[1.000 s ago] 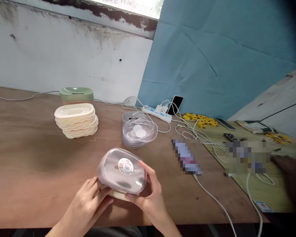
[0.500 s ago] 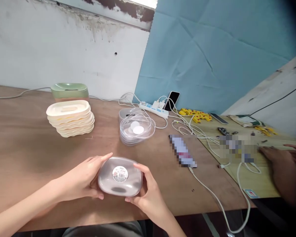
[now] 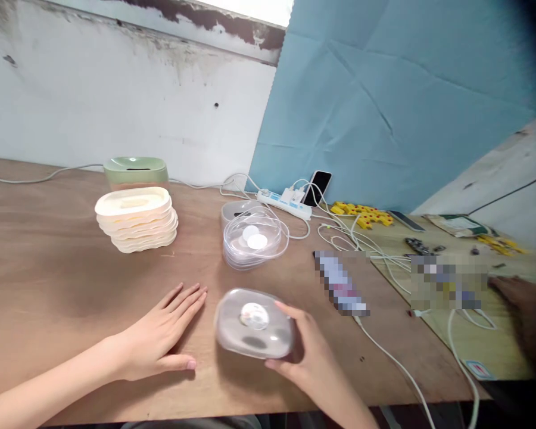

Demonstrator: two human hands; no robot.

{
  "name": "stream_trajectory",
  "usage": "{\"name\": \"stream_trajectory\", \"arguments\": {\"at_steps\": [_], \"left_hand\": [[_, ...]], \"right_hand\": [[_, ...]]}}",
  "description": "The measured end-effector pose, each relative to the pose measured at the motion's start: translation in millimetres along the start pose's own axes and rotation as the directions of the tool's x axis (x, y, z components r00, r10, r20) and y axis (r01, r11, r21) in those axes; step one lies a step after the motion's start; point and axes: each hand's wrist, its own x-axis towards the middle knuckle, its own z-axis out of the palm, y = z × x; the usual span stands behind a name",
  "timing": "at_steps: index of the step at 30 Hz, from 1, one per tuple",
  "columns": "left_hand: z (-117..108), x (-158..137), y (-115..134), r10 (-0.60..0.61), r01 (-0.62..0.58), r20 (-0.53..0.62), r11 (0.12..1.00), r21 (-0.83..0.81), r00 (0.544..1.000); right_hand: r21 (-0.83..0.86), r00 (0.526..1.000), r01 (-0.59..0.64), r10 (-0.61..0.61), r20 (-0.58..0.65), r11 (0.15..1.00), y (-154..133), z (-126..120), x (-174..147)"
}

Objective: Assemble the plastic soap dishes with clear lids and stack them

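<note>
My right hand (image 3: 301,348) grips a grey, see-through rounded plastic box (image 3: 230,333) by its right end, thumb at the near side and fingers over the far edge. A round printed label (image 3: 254,316) shows on its top face. To the left of the box, apart from it, my left hand (image 3: 163,333) lies palm down on the wooden table (image 3: 40,310), fingers stretched out and holding nothing. Beyond the box stand stacked clear plastic shells (image 3: 245,253) with white round stickers. Cream-coloured oval covers (image 3: 136,223) are piled at the far left.
Behind the cream pile stands a green box (image 3: 136,173) with a slotted top. A power strip (image 3: 286,204) with tangled white cables lies near the wall, a phone (image 3: 317,187) beside it. A blurred-out phone-like object (image 3: 339,283) lies right. Another person's hand (image 3: 513,292) is at the far right.
My left hand has let go of the grey box and come down flat on the table. My right hand has carried the box rightward. The view has shifted slightly.
</note>
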Motion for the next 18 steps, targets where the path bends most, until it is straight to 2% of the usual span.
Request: {"name": "stream_trajectory", "arguments": {"at_steps": [3,6,9,11,15,18], "left_hand": [[3,-3,4,-0.024,0.028,-0.079,0.998,0.054,0.997],[8,-3,5,-0.023,0.030,-0.125,0.998,0.055,0.992],[11,-3,3,-0.013,0.021,-0.151,0.998,0.056,0.988],[13,-3,2,-0.004,0.013,-0.159,0.998,0.056,0.987],[13,-4,3,-0.014,0.023,-0.161,0.998,0.054,0.987],[13,-4,4,-0.022,0.029,-0.145,0.998,0.050,0.989]], "right_hand": [[-0.166,0.998,-0.013,0.002,-0.065,0.986,32,-36,-4],[-0.314,0.975,-0.057,-0.015,-0.222,0.948,39,-67,-8],[-0.400,0.928,-0.041,-0.114,-0.356,0.916,12,-82,0],[-0.402,0.904,0.017,-0.186,-0.386,0.916,-14,-83,15],[-0.347,0.887,0.138,-0.271,-0.373,0.928,-51,-74,62],[-0.431,0.871,0.257,-0.401,-0.286,0.865,-62,-66,90]]}}
